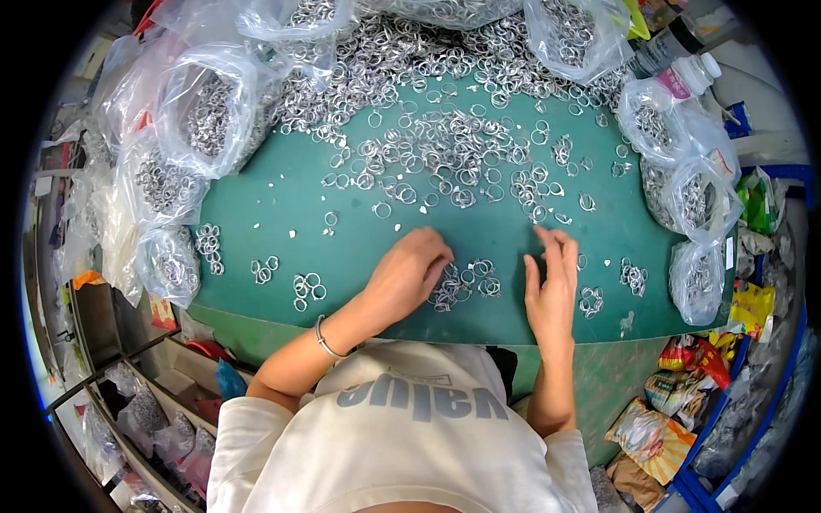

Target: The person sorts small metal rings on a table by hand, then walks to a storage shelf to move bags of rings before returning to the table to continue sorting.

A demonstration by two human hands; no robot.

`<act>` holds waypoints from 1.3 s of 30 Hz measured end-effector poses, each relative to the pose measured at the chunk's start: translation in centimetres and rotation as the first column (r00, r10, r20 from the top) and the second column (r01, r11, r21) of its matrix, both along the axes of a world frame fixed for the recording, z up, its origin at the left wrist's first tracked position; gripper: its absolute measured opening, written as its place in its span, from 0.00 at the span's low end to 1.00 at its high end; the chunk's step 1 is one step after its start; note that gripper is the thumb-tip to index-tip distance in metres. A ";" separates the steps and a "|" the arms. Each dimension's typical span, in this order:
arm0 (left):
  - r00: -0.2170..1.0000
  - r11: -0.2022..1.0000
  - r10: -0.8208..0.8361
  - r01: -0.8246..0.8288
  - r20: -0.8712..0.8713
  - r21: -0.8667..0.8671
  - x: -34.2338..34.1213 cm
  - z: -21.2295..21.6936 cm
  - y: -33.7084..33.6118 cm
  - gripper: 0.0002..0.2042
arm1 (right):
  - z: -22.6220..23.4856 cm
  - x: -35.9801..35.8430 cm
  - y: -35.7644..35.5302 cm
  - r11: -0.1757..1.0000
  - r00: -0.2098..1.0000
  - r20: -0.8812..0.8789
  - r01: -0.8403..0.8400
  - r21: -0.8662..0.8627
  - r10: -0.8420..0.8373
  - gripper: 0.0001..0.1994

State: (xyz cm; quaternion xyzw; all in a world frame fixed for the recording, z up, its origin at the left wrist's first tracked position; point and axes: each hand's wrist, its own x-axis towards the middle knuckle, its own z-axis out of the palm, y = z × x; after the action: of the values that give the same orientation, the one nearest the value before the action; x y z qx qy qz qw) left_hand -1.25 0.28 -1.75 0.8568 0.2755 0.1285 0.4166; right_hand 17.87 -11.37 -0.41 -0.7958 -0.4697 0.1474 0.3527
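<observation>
Near the front of the green table (248,205), my left hand (402,272) is closed, its fingertips bent down at the edge of a small pile of silver rings (462,285). Whatever is between those fingertips is hidden. To the right of this pile, my right hand (554,278) has its thumb and fingers apart and seems to hold nothing. Its fingertips point at a loose cluster of rings (532,190). A larger spread of rings (445,150) lies beyond both hands. Small groups of rings (310,289) sit to the left, and another group (590,301) lies right of my right hand.
A deep heap of rings (376,64) covers the far side. Clear plastic bags of rings line the left edge (209,120) and right edge (694,201). A bottle (688,77) stands at far right. Compartments with bagged items (145,410) are lower left; colourful packets (654,436) are lower right.
</observation>
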 end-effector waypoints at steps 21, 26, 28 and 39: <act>0.965 0.641 0.232 -0.060 0.119 -0.765 -0.3 0.4 0.9 0.19 | 0.1 1.8 2.6 0.974 0.606 -0.795 0.162 0.156 0.026 0.10; 0.973 0.726 0.220 -0.118 0.066 -0.677 -0.5 1.0 0.9 0.19 | -1.2 2.9 1.0 0.998 0.822 -0.569 0.042 0.048 -0.007 0.10; 0.981 0.811 0.170 -0.086 0.093 -0.579 -0.7 0.9 0.8 0.19 | -1.2 2.6 0.8 0.983 0.872 -0.470 -0.064 0.171 0.138 0.12; 0.994 0.996 -0.086 0.083 0.068 0.040 0.1 2.2 -0.1 0.22 | -1.2 2.5 -0.6 0.997 0.911 -0.411 0.011 0.080 0.023 0.15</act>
State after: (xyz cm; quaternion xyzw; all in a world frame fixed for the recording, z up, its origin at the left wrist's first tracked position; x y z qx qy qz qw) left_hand -1.17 0.22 0.48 0.8703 0.2219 0.1457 0.4148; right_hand 20.39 -11.95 -1.63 -0.7308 -0.3929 0.2936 0.4748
